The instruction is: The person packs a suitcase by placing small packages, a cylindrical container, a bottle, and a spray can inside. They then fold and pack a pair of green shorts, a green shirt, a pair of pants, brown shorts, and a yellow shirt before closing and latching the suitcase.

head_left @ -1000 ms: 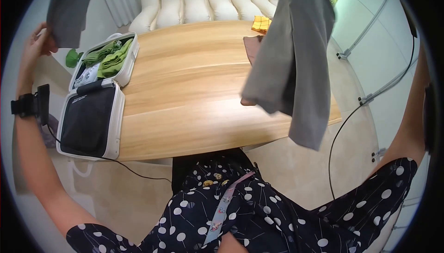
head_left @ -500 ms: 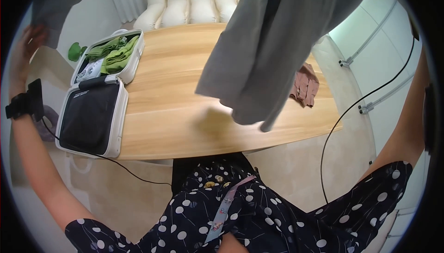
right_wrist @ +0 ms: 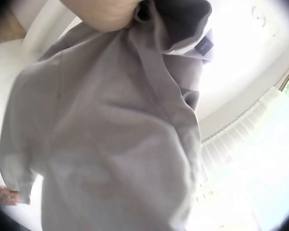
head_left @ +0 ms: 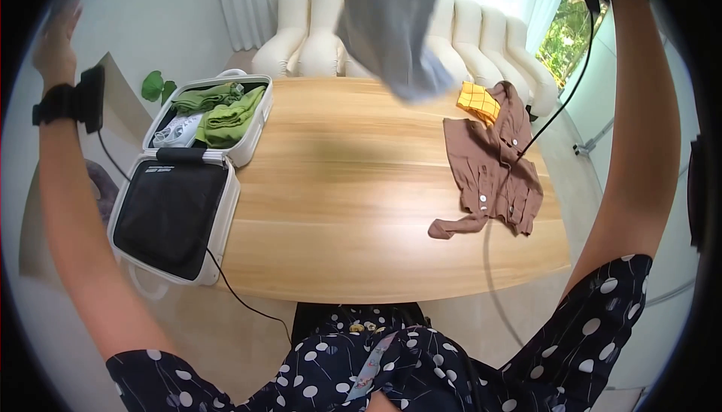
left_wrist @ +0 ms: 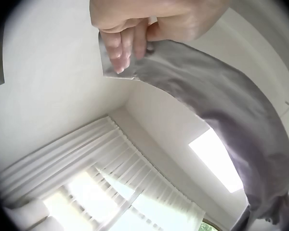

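A grey long-sleeved shirt [right_wrist: 111, 125] hangs in the air, held up by both hands. In the left wrist view my left hand [left_wrist: 154, 19] pinches the cuff of one sleeve [left_wrist: 207, 82], which stretches away in a sagging curve. My right hand [right_wrist: 106, 12] grips the shirt up by the collar, where a small dark label [right_wrist: 204, 45] shows; most of its fingers are hidden by cloth. In the head view only the lower part of the shirt shows, over the table's far edge, and the right hand is out of that picture.
A white suitcase [head_left: 233, 209] lies open at the table's left, with green clothes [head_left: 229, 118] in its far half. On the right of the wooden table [head_left: 338, 246] lie a brown buttoned garment [head_left: 492, 171] and a yellow checked cloth [head_left: 477, 100]. A black cable [head_left: 560, 107] trails from my right wrist.
The grey shirt has swung up and away from over the table, uncovering the brown garment and yellow cloth. My right arm has come inward and up; the left hand still holds the sleeve.
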A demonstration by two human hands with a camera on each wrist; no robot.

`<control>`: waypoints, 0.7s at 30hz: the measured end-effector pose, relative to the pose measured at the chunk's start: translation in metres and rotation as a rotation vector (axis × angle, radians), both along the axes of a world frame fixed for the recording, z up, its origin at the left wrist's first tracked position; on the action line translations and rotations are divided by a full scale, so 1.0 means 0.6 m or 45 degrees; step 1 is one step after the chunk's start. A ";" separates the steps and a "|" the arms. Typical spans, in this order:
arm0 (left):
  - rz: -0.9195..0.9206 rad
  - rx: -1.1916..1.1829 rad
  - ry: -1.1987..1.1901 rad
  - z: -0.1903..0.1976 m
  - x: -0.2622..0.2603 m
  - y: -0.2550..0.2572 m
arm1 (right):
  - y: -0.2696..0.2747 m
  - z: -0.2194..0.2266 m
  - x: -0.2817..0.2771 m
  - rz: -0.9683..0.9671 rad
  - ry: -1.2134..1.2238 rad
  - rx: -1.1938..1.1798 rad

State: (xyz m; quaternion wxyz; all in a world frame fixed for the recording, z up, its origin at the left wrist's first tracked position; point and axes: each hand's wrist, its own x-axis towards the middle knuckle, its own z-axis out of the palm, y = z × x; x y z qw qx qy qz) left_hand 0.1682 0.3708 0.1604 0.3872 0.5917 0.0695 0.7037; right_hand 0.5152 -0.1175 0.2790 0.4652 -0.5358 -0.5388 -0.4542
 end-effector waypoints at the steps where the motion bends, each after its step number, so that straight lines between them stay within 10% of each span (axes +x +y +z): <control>1: 0.041 0.021 0.256 -0.004 -0.024 0.058 | 0.023 -0.035 0.007 -0.272 -0.060 0.127; 2: -0.008 0.064 0.467 -0.034 -0.032 0.051 | 0.036 -0.062 0.012 -0.547 -0.119 0.260; 4: 0.195 -0.269 1.183 -0.076 -0.050 0.019 | -0.013 -0.090 0.023 -0.827 -0.041 -0.982; 6: 0.031 -0.280 1.120 -0.075 -0.112 0.113 | -0.059 -0.093 0.076 -0.880 -0.271 -1.066; 7: -0.136 -0.306 1.066 -0.075 -0.119 0.096 | -0.061 -0.087 0.050 -0.709 0.111 -0.964; 11: -0.133 -0.103 0.515 0.004 -0.170 0.048 | -0.075 0.010 0.037 -0.354 -0.331 -0.434; 15: 0.134 -0.055 0.522 0.037 -0.141 -0.057 | -0.087 0.004 -0.033 -0.540 -0.462 -0.355; 18: -0.084 -0.148 0.539 0.013 -0.136 -0.071 | -0.089 0.005 -0.028 -0.562 -0.603 -0.412; 21: -0.261 -0.519 0.704 -0.035 -0.150 0.108 | -0.060 -0.007 0.017 -0.416 -0.307 -0.559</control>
